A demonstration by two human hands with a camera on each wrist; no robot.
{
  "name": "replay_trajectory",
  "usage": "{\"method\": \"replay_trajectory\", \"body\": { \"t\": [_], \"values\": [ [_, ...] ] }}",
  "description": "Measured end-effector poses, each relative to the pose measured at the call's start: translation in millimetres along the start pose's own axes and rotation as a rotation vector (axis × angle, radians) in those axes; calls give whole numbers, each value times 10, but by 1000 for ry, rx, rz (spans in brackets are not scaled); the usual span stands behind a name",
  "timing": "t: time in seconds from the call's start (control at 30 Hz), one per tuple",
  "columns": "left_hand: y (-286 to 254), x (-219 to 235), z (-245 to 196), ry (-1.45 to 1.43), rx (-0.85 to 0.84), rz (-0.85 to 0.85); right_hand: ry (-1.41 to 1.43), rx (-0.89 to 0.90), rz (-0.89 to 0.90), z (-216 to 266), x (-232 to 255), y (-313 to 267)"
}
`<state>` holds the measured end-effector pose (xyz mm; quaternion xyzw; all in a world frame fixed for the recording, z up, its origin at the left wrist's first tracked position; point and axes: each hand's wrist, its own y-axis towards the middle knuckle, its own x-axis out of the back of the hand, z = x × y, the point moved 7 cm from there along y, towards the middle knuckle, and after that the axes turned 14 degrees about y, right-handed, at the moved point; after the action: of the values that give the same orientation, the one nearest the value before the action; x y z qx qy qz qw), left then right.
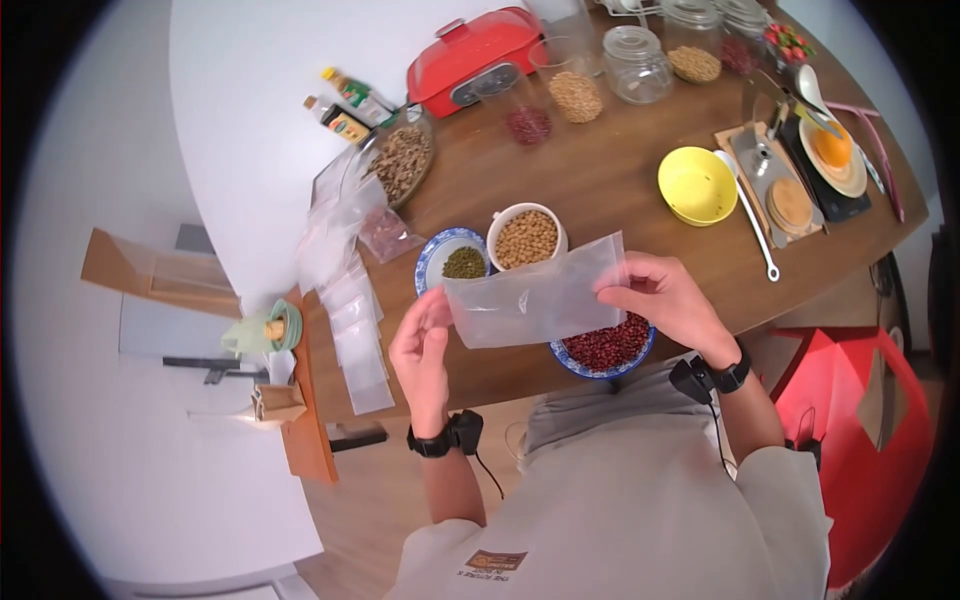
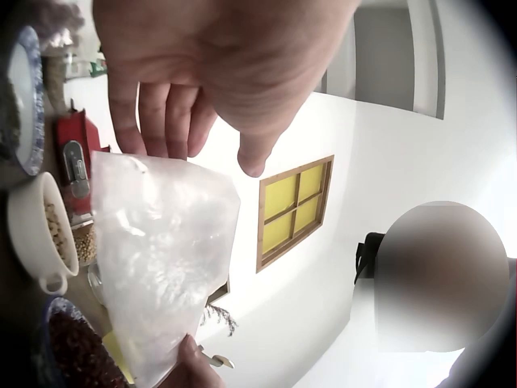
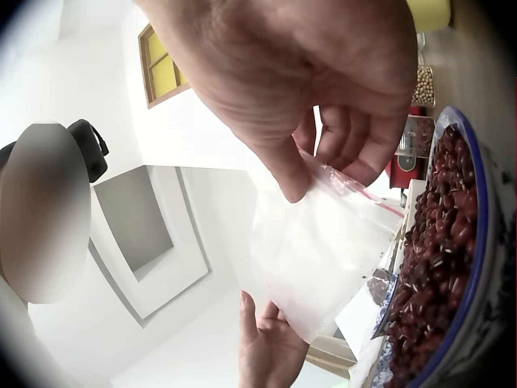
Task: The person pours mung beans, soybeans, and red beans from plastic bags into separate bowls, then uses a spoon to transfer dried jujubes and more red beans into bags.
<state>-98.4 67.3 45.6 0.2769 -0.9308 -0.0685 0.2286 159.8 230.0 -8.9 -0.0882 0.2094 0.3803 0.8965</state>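
A clear zip-lock bag (image 1: 535,300) stretches between my two hands, flat and with nothing visible in it. My right hand (image 1: 665,300) pinches one end between thumb and fingers; the red zip line shows by those fingers in the right wrist view. At the other end is my left hand (image 1: 420,350), its fingertips (image 2: 153,145) right at the bag's edge and its thumb held apart. Under the bag in the head view are a bowl of red beans (image 1: 610,347), partly covered, a white cup of soybeans (image 1: 527,240) and a blue-rimmed plate with green beans (image 1: 463,262).
Flat plastic bags (image 1: 355,340) lie along the table's left side, near a bowl of brown pieces (image 1: 400,160). A yellow bowl (image 1: 697,186) and a white spoon (image 1: 755,225) are to the right. Glass jars (image 1: 637,65) and a red electric cooker (image 1: 475,60) stand at the back.
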Motion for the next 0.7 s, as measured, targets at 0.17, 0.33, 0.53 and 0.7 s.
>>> {"method": "replay_trajectory", "body": {
  "t": [0.17, 0.33, 0.53, 0.7],
  "values": [
    [119, -33, -248, 84, -95, -28, -28, 28, 32, 17, -68, -24],
    [119, -97, -304, 2, -79, -79, -22, 57, 33, 20, -40, -48],
    [58, -84, -104, -144, 37, -215, -9, 42, 24, -20, 21, -57],
    [60, -166, -148, -217, -3, -259, 26, 37, 23, 6, 12, -44]
  ]
}}
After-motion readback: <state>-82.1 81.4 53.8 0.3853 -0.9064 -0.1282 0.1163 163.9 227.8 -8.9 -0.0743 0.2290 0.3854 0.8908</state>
